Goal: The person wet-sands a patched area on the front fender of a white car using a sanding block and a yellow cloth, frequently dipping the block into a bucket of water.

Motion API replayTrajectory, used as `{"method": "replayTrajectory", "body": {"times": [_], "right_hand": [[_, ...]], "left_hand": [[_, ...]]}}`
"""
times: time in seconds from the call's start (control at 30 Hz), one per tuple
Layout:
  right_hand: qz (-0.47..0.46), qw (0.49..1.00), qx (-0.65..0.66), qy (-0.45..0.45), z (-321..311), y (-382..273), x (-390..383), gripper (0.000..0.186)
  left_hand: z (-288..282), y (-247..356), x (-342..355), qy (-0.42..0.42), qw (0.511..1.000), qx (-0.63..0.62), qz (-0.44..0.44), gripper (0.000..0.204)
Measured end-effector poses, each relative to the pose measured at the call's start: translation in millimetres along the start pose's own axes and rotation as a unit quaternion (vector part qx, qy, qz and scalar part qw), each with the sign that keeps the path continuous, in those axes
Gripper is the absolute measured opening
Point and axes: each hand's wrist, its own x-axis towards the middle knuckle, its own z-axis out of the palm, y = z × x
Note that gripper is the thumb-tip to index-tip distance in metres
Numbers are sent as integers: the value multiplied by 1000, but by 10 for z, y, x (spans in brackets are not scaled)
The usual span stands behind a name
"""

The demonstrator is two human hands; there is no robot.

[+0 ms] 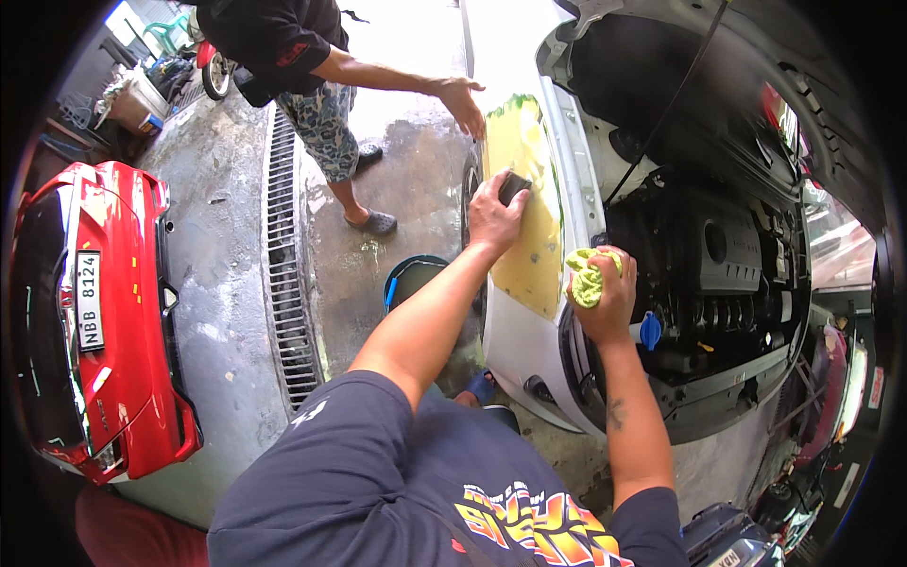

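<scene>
My left hand (493, 219) is closed around a dark sanding block (514, 186), which lies against the yellow-filled patch (531, 260) on the white car's front fender. Green smears edge the patch at its far end, and it looks wet there. Bunched in my closed right hand (612, 307) is a yellow-green cloth (588, 280), held over the fender's inner edge beside the engine bay (718, 255). Across the fender, a co-worker's open hand (461, 102) reaches toward the patch's far end.
The car's hood (737, 71) stands raised on a thin prop rod (666, 104). A dark bucket (416, 276) with a blue handle sits on the floor by the wheel. Farther left run a drain grate (288, 255) and a red car (123, 321). The co-worker stands beyond the bucket.
</scene>
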Motion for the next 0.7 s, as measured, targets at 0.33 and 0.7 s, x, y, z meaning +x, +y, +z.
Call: {"method": "replayTrajectory", "body": {"times": [0.33, 0.7], "right_hand": [[5, 1000, -11, -1, 75, 120, -101, 35], [13, 999, -12, -32, 70, 116, -72, 38]], "left_hand": [[394, 137, -31, 34, 996, -19, 79, 40], [631, 84, 651, 57, 995, 77, -20, 46]]}}
